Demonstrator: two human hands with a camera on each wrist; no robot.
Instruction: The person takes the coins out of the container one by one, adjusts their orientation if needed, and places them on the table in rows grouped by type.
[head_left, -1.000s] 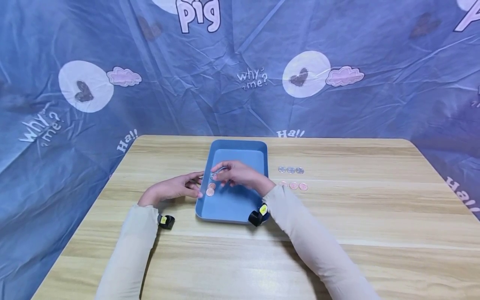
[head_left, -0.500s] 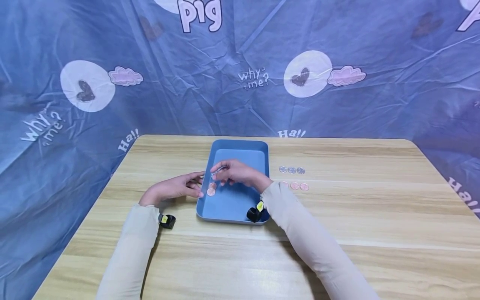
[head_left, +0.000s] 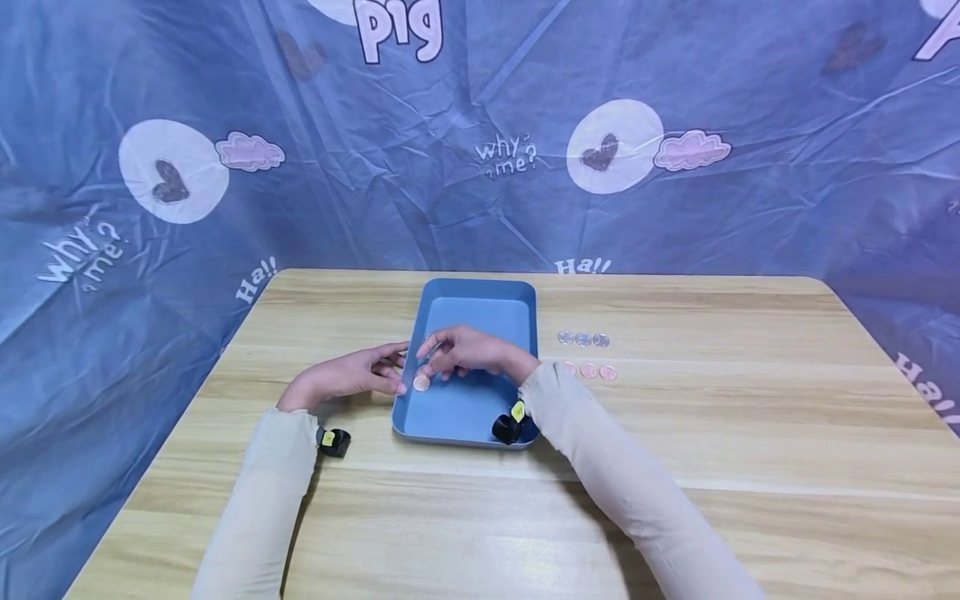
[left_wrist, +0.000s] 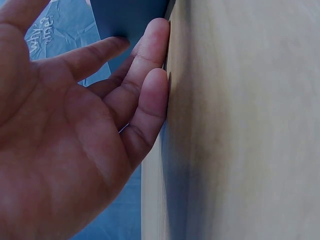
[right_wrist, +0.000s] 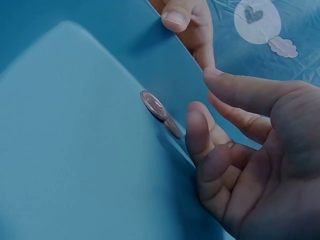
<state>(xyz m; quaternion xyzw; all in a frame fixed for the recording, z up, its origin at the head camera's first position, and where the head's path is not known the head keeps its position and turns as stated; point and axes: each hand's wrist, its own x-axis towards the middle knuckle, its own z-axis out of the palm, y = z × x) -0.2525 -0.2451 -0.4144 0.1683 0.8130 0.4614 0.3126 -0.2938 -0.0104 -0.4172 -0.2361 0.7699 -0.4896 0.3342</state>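
Observation:
My left hand [head_left: 352, 375] lies beside the left wall of a blue tray [head_left: 465, 433]. Its thumb is at the rim, its fingers spread along the outside, fingertips close to the tray and table in the left wrist view. Over the left part of the tray hovers my right hand [head_left: 468, 350], fingers bent loosely, thumb and index tips near each other with no coin visible between them. Two overlapping copper coins [right_wrist: 154, 105] lie along the tray's left side, just beyond the right fingertips in the right wrist view. The hand partly covers that spot in the head view.
Right of the tray, three silver coins [head_left: 583, 339] form a row on the wooden table [head_left: 480, 517]. A row of copper coins [head_left: 588, 371] lies nearer, partly hidden by the right sleeve. A blue printed cloth [head_left: 420, 208] hangs behind the table.
My right hand has shifted slightly toward me, from the silver coin at the tray's left side to the copper coins. The left hand and tray keep their places.

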